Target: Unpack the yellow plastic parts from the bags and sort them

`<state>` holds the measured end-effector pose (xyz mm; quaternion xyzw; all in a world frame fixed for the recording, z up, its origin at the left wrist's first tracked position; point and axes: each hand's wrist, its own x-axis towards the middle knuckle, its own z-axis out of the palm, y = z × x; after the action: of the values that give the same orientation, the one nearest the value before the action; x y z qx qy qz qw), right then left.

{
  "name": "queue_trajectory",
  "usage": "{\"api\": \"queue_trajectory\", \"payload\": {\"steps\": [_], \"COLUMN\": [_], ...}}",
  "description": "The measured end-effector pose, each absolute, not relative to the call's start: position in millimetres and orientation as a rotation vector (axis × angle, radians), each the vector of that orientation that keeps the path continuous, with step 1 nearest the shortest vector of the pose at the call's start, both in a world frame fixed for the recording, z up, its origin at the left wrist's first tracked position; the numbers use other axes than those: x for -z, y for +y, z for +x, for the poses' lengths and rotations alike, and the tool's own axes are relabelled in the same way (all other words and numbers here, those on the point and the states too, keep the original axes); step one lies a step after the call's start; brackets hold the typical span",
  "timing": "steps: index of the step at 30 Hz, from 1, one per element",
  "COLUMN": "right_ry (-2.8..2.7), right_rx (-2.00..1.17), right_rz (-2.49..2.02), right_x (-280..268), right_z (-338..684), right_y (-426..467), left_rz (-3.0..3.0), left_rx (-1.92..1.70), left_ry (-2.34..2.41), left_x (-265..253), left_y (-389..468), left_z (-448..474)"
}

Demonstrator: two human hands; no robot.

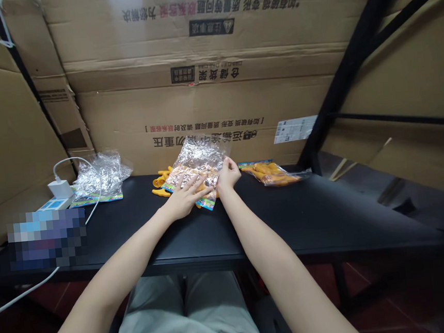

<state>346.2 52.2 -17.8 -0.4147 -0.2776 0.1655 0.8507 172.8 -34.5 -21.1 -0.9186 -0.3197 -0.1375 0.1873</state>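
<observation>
Together, two bare hands work over a crinkled, transparent bag [201,150] lying at the middle of a smooth black tabletop [197,241], near its back edge. The left hand [184,194] presses flat across the film, fingers spread wide, while the right hand [227,175] bends at the bag's right edge, its fingers curled narrow and thumb close to forefinger; whether film is pinched between them cannot be told. Curved, glossy orange pieces [160,185], one with a rounded opening, poke out at the bag's left; how many lie inside or beneath the shiny plastic is unclear. A bright blue printed strip edges the bag's lower corner.

To the right, apart from the hands, rests a filled bag [271,173], its film stretched over more orange shapes. At left, a stack of wrinkled bags [100,174] glints beside a boxy white plug [60,189] and its thin, looping cable [98,190]. Behind stands ribbed brown cardboard [196,44] with upside-down printing, flanked by a slanting black metal post [338,73].
</observation>
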Motion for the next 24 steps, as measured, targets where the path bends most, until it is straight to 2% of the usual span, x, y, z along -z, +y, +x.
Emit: {"api": "queue_trajectory", "payload": {"steps": [5, 10, 16, 20, 24], "right_ry": [-0.514, -0.604, -0.652, -0.65, -0.649], "right_rx": [-0.398, -0.677, -0.8, -0.813, -0.819], "right_rz": [-0.911, -0.916, -0.867, -0.869, -0.868], "right_x": [15, 12, 15, 18, 18], "right_z": [345, 342, 338, 335, 333], "right_y": [50, 43, 38, 38, 38], "left_rz": [-2.578, -2.48, -2.181, -2.001, -1.91], "left_rx": [0.383, 0.516, 0.623, 0.518, 0.438], "left_ry": [-0.907, -1.141, -1.644, -2.0, -2.138], "left_x": [17, 1, -4, 8, 19], "left_y": [-33, -17, 19, 29, 28], "left_z": [176, 163, 88, 33, -3]}}
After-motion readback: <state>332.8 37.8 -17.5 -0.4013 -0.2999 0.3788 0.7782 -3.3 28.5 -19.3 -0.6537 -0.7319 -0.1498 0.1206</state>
